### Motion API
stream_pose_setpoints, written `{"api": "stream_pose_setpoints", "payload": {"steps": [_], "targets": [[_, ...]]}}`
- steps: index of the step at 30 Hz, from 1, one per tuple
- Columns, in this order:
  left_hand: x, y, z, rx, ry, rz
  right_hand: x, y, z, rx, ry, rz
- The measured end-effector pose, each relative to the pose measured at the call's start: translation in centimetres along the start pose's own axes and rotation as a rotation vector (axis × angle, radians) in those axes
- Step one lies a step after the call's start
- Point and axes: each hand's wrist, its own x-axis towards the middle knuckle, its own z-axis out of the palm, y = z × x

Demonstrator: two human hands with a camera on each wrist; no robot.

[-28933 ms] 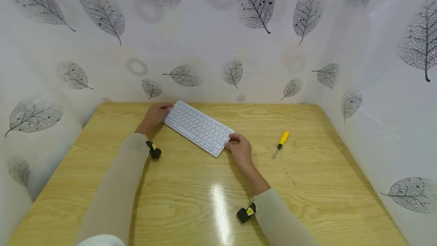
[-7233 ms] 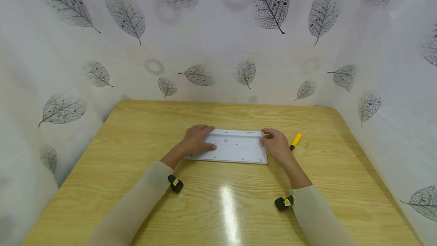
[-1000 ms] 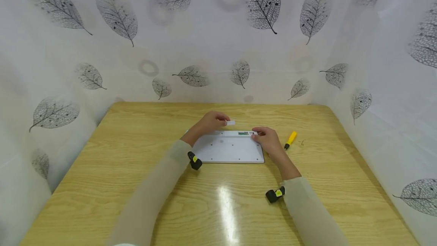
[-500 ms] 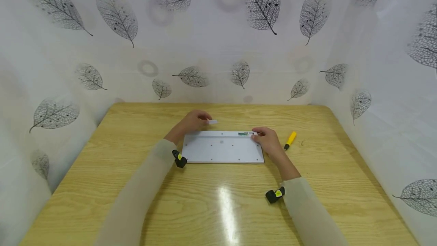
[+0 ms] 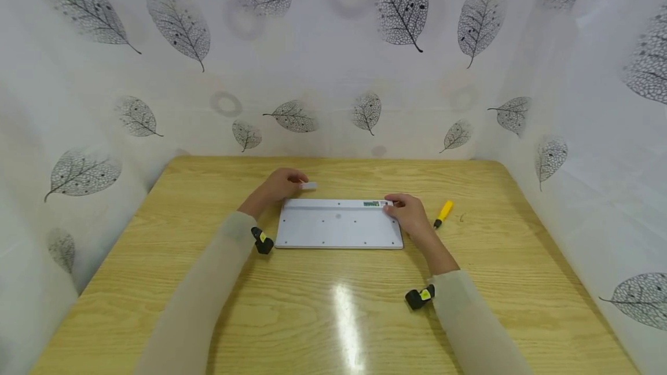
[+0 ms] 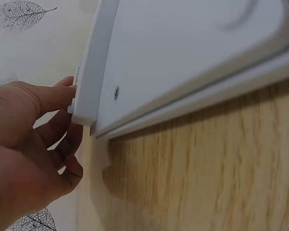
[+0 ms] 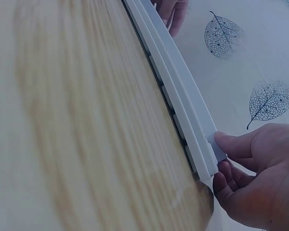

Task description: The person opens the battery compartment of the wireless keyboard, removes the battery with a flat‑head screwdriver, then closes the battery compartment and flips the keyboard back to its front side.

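Arms reaching forward, the left hand (image 5: pixel 283 183) pinches a small white cover (image 5: pixel 309 186) beyond the upside-down keyboard (image 5: pixel 339 231), whose far right corner the right hand (image 5: pixel 410 216) grips. The keyboard lies on a wood-grain counter (image 5: pixel 281 311) before leaf-printed sheeting (image 5: pixel 328 62).

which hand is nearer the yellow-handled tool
Right. The right hand grips the keyboard at its far right corner, just left of the tool; the left hand is by the far left corner.
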Motion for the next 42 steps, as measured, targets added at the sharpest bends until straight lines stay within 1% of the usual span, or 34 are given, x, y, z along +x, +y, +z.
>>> {"api": "stream_pose_setpoints", "payload": {"steps": [4, 11, 18, 21, 27, 35, 42], "targets": [[-0.1, -0.4, -0.3, 0.022, 0.008, 0.012, -0.1, -0.1, 0.0, -0.005, -0.008, 0.003], [0.2, -1.5, -0.6, 0.069, 0.012, 0.035, -0.2, -0.1, -0.1, -0.002, -0.011, 0.003], [0.2, -2.3, -0.6, 0.077, 0.006, 0.041, -0.1, 0.0, 0.0, 0.006, -0.007, -0.002], [0.1, -2.4, -0.7, 0.07, 0.013, 0.042, -0.1, 0.1, 0.0, 0.015, -0.007, -0.008], [-0.1, -2.2, -0.9, 0.049, 0.017, 0.022, -0.1, 0.0, 0.0, 0.021, -0.007, -0.014], [-0.2, -2.0, -1.0, 0.056, 0.02, -0.004, -0.1, -0.1, 0.0, 0.03, -0.009, 0.001], [-0.2, -2.1, -1.0, 0.064, 0.022, 0.01, -0.1, 0.0, 0.0, 0.04, -0.009, 0.01]]}}
